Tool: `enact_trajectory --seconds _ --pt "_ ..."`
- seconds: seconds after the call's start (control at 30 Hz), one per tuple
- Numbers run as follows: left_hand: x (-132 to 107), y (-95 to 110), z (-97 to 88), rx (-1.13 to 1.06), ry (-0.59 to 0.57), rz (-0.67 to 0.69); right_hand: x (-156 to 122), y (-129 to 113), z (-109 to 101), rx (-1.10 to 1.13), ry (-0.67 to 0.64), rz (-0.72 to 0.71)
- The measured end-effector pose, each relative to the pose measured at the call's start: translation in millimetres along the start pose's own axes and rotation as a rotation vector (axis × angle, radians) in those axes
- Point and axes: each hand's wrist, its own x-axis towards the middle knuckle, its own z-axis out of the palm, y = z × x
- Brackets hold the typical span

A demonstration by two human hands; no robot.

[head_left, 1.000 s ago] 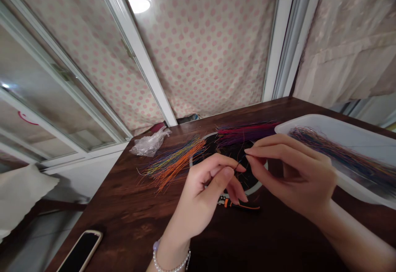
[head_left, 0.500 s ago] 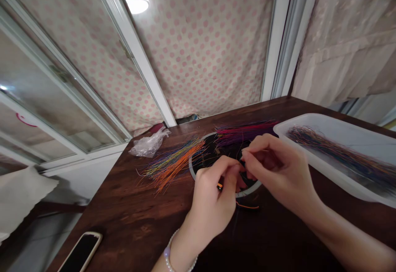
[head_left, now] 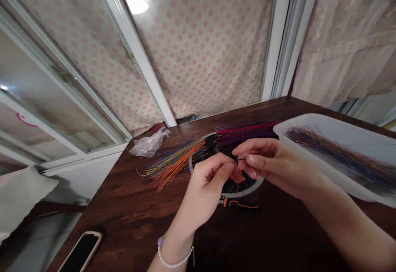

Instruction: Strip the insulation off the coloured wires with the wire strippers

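My left hand [head_left: 208, 185] and my right hand [head_left: 268, 161] meet fingertip to fingertip above a round black dish with a pale rim [head_left: 244, 189]. Both pinch a thin dark strand [head_left: 237, 161] between thumb and forefinger. A fan of orange, yellow and blue strands [head_left: 173, 162] lies left of the dish. A bundle of red and purple strands [head_left: 246, 131] lies across its far side. Small pliers with orange handles [head_left: 238, 204] lie on the wooden table [head_left: 133, 218] just below my hands.
A white plastic tray [head_left: 328, 133] holding a long bundle of mixed coloured strands [head_left: 340, 154] stands at the right. A crumpled clear plastic bag [head_left: 148, 144] lies at the table's far left corner. A phone [head_left: 81, 250] rests near the front left edge.
My hands rose slightly off the dish and the pliers show again below them. The right fingers uncurled a little; the pinch on the strand stays.
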Motion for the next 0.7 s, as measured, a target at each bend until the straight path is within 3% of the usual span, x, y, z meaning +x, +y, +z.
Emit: enact_trajectory --seconds 0.23,0.43,0.7 --pt "-3 5 6.7 -0.065 0.004 -0.010 -3 -1 3 -0.079 0.067 -0.107" --pt "-6 7 6.0 0.024 0.004 -0.031 -1 -3 1 -0.213 0.092 -0.179" --pt "-1 0 4.4 -0.016 -0.019 -0.155 -6 -1 12 -0.584 0.256 -0.425"
